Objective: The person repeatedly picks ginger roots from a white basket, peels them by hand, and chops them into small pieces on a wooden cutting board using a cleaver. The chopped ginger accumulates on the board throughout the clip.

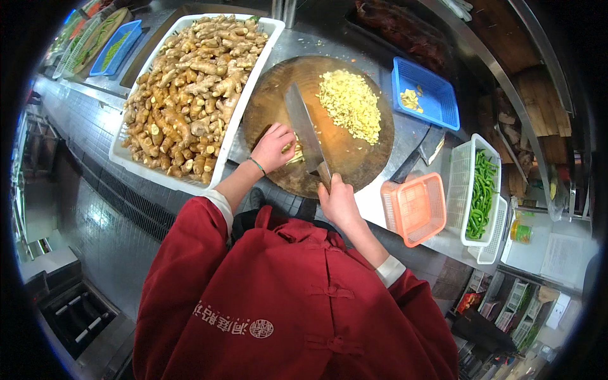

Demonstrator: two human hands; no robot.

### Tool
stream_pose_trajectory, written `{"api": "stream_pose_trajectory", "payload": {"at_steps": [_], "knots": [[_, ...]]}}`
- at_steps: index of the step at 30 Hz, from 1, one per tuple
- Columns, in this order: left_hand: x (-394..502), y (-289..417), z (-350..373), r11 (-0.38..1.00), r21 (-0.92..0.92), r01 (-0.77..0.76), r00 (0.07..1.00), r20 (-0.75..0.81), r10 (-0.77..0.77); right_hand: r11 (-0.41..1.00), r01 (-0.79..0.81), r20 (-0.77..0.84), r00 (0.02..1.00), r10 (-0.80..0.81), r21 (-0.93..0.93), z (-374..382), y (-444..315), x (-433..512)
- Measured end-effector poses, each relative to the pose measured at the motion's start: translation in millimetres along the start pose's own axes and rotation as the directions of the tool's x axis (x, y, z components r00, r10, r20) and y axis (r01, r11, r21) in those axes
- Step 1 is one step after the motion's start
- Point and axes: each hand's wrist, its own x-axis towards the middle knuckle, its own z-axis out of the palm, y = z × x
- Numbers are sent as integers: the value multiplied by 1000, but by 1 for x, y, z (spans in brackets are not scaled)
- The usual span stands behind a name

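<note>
In my right hand (340, 199) is the wooden handle of a Chinese cleaver (304, 123), its broad steel blade pointing away from me across a round wooden chopping board (351, 164). My left hand (275, 147) curls its fingers over pale sliced ginger (297, 154) at the board's near left, holding it just left of the blade. The fingers partly hide these slices. On the board's far right, beyond the blade, lies a heap of chopped yellow ginger (349, 104).
A white crate (219, 164) heaped with ginger roots (190, 95) stands left of the board. To the right are a blue basket (441, 102) with a few ginger pieces, another cleaver (427, 145), an orange basket (413, 206) and a white basket (458, 190) of green chillies (480, 199).
</note>
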Motion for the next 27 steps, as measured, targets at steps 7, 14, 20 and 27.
{"api": "stream_pose_trajectory", "payload": {"at_steps": [7, 14, 20, 27], "knots": [[-6, 9, 2, 998, 61, -11, 994, -104, 17, 1000, -7, -2, 1000, 7, 5, -2, -3, 1], [-7, 8, 4, 996, 88, -16, 994, -105, 26, 1000, -1, 54, 999, 1, -8, -26, -18, -6], [-7, 8, 4, 996, 91, -23, 995, -99, 32, 1000, -2, 115, 993, 5, -29, -49, -28, -18], [-8, 4, 7, 993, 116, -3, 998, -67, 11, 997, 76, 81, 994, -73, -32, -15, -18, -4]]}}
